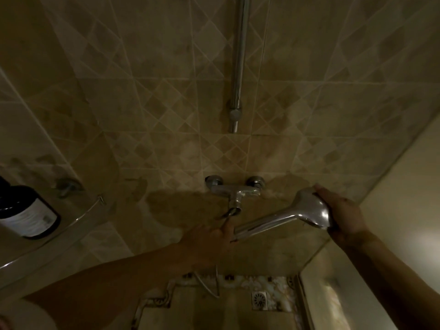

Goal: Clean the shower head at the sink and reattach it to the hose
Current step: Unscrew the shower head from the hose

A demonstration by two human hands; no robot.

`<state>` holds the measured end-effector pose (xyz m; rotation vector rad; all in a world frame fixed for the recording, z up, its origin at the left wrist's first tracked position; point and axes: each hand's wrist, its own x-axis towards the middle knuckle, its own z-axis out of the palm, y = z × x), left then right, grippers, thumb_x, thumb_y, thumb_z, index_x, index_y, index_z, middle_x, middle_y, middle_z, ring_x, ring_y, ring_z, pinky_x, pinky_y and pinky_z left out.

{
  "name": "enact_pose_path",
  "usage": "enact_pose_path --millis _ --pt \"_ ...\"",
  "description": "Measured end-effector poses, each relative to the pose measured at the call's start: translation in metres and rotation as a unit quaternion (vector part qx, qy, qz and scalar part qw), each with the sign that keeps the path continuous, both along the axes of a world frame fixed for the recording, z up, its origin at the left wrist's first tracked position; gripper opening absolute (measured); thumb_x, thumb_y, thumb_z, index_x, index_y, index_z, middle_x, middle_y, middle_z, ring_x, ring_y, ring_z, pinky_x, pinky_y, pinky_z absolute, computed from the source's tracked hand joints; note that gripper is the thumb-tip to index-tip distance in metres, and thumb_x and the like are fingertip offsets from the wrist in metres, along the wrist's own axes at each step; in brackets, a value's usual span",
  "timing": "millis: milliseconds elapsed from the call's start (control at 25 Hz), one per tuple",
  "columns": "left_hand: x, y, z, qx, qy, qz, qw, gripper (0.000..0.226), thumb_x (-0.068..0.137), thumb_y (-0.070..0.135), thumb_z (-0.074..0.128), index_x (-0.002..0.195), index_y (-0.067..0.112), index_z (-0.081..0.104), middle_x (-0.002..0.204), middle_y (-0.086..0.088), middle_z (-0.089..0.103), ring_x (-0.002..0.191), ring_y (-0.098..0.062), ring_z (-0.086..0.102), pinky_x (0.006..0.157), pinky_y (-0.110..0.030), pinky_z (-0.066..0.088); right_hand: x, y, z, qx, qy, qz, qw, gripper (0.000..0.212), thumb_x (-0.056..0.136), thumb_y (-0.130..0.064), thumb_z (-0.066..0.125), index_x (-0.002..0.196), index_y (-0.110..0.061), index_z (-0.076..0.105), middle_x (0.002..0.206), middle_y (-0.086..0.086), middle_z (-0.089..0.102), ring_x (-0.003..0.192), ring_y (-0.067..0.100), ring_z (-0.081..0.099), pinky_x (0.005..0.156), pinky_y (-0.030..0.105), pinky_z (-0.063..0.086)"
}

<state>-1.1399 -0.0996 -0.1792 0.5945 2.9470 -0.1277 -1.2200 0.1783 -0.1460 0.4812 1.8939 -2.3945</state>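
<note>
Looking down in the dim shower stall, we had the chrome shower head (307, 214) in our right hand (342, 210), fingers wrapped round the rounded spray end, handle pointing down and left toward our other hand. Our left hand (209, 236) was up just under the wall mixer tap (234, 190), fingers curled round the end of the hose (229, 214) where it came off the tap's outlet, though it was pretty dark there so we couldn't tell the exact pinch. The open end of the handle sat just beside our left fingers, close to the hose but we couldn't tell if they were touching. More hose looped down low near the floor. Above the tap a chrome riser rail (239, 67) ran up the tiled wall (142, 103). Off to the left a dark bottle (28, 210) with a white label stood on a corner shelf, and a floor drain (259, 300) showed down on the patterned floor.
</note>
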Motion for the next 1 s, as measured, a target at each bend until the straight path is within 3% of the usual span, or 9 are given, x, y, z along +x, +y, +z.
enact_pose_path --millis 160,240,360,440,560,680,760,880,1000 --pt "0.002 0.010 0.006 0.104 -0.118 0.017 0.987 0.044 0.100 0.043 0.033 0.128 0.010 0.034 0.110 -0.017 0.060 0.093 -0.036 0.059 0.076 -0.042 0.048 -0.001 0.007 0.002 -0.054 0.102 0.049 0.992 0.014 0.090 -0.021 0.062 0.098 -0.015 0.072 0.082 -0.001 0.076 0.072 0.014 0.071 0.058 0.025 0.058" --pt "0.006 0.016 0.003 0.190 -0.174 0.010 0.966 0.037 0.099 0.045 0.036 0.114 0.012 0.041 0.103 -0.015 0.061 0.086 -0.031 0.060 0.071 -0.038 0.048 -0.006 0.016 0.006 -0.058 0.123 0.068 0.988 0.031 0.082 -0.040 0.070 0.106 -0.021 0.071 0.090 -0.002 0.075 0.080 0.013 0.071 0.065 0.026 0.059" --pt "0.007 0.012 -0.001 0.225 -0.163 0.014 0.960 0.036 0.098 0.046 0.038 0.113 0.014 0.043 0.100 -0.014 0.063 0.085 -0.029 0.061 0.069 -0.037 0.048 -0.009 0.030 0.013 0.128 0.048 0.146 0.980 0.078 0.066 -0.081 0.063 0.121 -0.026 0.063 0.114 0.006 0.068 0.100 0.033 0.069 0.068 0.038 0.060" --pt "0.003 0.006 0.002 0.158 -0.111 0.015 0.981 0.039 0.099 0.044 0.036 0.125 0.015 0.039 0.105 -0.014 0.062 0.089 -0.032 0.061 0.071 -0.038 0.048 -0.006 0.034 0.020 0.284 -0.076 0.206 0.933 0.076 0.075 -0.086 0.040 0.123 -0.029 0.055 0.118 0.007 0.062 0.081 0.039 0.073 0.059 0.038 0.058" --pt "-0.004 0.008 0.011 0.042 -0.031 -0.014 0.999 0.046 0.100 0.042 0.032 0.137 0.015 0.032 0.121 -0.013 0.056 0.099 -0.032 0.058 0.072 -0.033 0.041 -0.008 0.035 0.024 0.277 -0.161 0.219 0.922 0.068 0.082 -0.078 0.040 0.099 -0.017 0.064 0.102 0.016 0.065 0.063 0.031 0.067 0.053 0.025 0.045" --pt "-0.010 0.010 0.013 0.047 -0.050 -0.021 0.997 0.047 0.100 0.039 0.034 0.139 0.013 0.030 0.127 -0.012 0.053 0.105 -0.030 0.056 0.075 -0.031 0.040 -0.013 0.038 0.019 0.098 -0.128 0.196 0.967 0.027 0.091 -0.032 0.058 0.107 -0.012 0.066 0.118 0.030 0.062 0.082 0.032 0.067 0.060 0.034 0.060" --pt "-0.016 0.003 0.006 0.074 -0.092 -0.001 0.993 0.048 0.099 0.040 0.038 0.139 0.014 0.030 0.125 -0.012 0.055 0.103 -0.028 0.058 0.079 -0.033 0.047 -0.018 0.048 0.012 0.019 -0.095 0.211 0.973 0.054 0.076 -0.005 0.067 0.128 -0.012 0.057 0.132 0.026 0.057 0.103 0.037 0.064 0.071 0.039 0.062" --pt "-0.023 -0.006 0.000 0.135 -0.135 0.045 0.981 0.042 0.098 0.042 0.040 0.132 0.017 0.036 0.120 -0.010 0.059 0.102 -0.025 0.059 0.084 -0.035 0.048 -0.017 0.061 0.011 0.032 -0.033 0.298 0.954 0.100 0.040 -0.005 0.092 0.132 -0.009 0.054 0.129 0.022 0.063 0.114 0.039 0.063 0.080 0.045 0.060" --pt "-0.027 -0.009 0.008 0.160 -0.119 0.061 0.978 0.038 0.099 0.045 0.038 0.122 0.015 0.042 0.114 -0.008 0.062 0.099 -0.025 0.060 0.074 -0.027 0.040 -0.006 0.065 0.019 0.174 -0.051 0.363 0.914 0.080 0.059 -0.011 0.090 0.128 -0.030 0.052 0.117 0.016 0.070 0.101 0.040 0.069 0.071 0.051 0.059"
